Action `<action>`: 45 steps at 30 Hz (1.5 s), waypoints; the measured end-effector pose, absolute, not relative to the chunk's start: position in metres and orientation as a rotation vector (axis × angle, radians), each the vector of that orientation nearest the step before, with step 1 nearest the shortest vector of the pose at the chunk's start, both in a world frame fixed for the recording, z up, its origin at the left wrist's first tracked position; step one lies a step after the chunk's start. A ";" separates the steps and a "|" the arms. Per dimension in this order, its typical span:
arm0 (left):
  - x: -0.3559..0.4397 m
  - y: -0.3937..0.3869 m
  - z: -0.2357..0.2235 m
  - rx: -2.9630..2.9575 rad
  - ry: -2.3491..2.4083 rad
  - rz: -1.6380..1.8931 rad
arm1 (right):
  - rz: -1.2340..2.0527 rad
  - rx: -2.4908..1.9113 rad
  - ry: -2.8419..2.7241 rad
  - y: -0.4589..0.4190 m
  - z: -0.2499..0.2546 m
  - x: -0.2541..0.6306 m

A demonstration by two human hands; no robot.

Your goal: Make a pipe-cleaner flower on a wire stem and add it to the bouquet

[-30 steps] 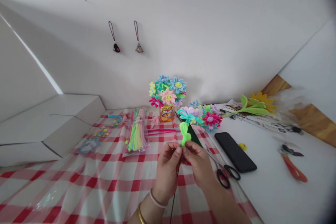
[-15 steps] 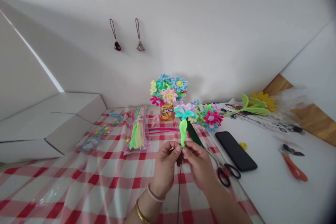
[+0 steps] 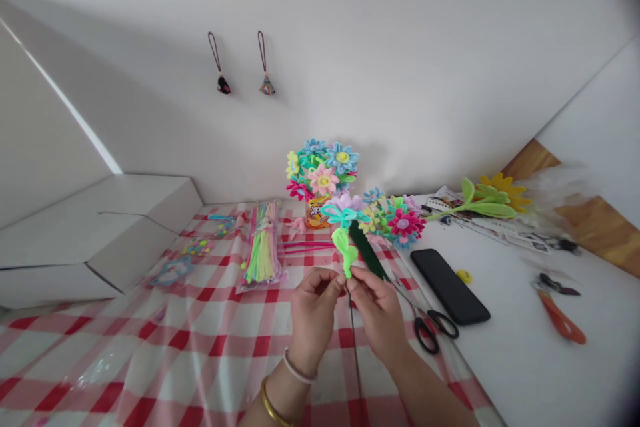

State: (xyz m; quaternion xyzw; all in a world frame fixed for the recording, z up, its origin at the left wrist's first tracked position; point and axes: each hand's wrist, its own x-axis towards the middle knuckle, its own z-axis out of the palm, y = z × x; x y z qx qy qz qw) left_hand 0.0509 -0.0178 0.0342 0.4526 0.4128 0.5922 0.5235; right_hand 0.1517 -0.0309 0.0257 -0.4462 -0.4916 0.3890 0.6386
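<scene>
1. The left hand (image 3: 314, 310) is nearly closed, its thumb and forefinger pinching the base of a bright green leaf (image 3: 344, 248).
2. The right hand (image 3: 379, 312) meets it from the other side, thumb and forefinger closed on the same spot; the fingertips of both hands almost touch.
3. The leaf stands upright above the fingertips, on a flower (image 3: 344, 209) with lilac petals over teal ones.
4. The flower is held up over the middle of the cloth (image 3: 200, 363), its thin dark stem (image 3: 355, 347) running down between the wrists.
5. A pale band (image 3: 299, 372) and a gold bangle (image 3: 271, 407) circle the left wrist.
6. Behind the flower, an orange cup (image 3: 316, 215) holds a bouquet (image 3: 323, 180); a second bunch (image 3: 404, 222) lies to its right.
7. Left of the hands, a bag (image 3: 263, 247) of coloured stems rests on the red-and-white checked cloth, with pink strands (image 3: 310, 245) beside it.
8. Right of the hands lie scissors (image 3: 417, 312), then a black phone (image 3: 450, 285) on the white tabletop (image 3: 520, 373).
9. Farther right are orange-handled pliers (image 3: 561, 319) and, towards the wall, a yellow flower (image 3: 503, 191).
</scene>
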 end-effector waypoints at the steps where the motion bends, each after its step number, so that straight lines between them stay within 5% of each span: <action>1: 0.051 -0.019 0.035 1.145 1.029 1.434 | 0.821 -1.029 -1.183 -0.032 0.026 0.151; 13: 0.042 -0.020 0.041 0.977 0.903 1.208 | 0.256 -1.091 -1.575 -0.036 0.025 0.158; 35: 0.039 -0.013 0.038 0.853 0.695 1.257 | 1.334 -0.814 -1.025 -0.037 0.030 0.147; 45: 0.030 -0.010 0.043 1.180 0.554 1.128 | 1.315 -0.654 -1.045 -0.031 0.038 0.160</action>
